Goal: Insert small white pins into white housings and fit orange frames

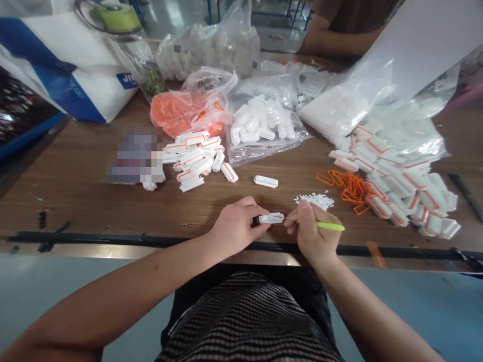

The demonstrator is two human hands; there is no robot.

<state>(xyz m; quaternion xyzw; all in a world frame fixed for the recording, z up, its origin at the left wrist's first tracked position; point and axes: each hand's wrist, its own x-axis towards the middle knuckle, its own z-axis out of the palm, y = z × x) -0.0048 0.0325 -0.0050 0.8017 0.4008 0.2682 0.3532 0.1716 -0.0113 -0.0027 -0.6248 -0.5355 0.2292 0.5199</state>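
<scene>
Near the table's front edge, my left hand (236,226) pinches a small white plastic case (272,218) with a row of dark marks along it. My right hand (317,229) grips a tool with a lime-green handle (330,226) and a thin metal tip, which reaches the case's right end. Just beyond my right hand lies a pile of tiny white pieces (317,201). A single white case (266,181) rests on the table ahead of my left hand. To the right, orange rectangular rings (350,190) lie in a loose heap.
White cases with orange edging are heaped at left (196,158) and right (411,186). Behind stand an orange-filled bag (184,113), a clear bag of white parts (264,120), a bag of white granules (339,108) and a bottle (132,55). Another person's arm (339,40) shows at the back.
</scene>
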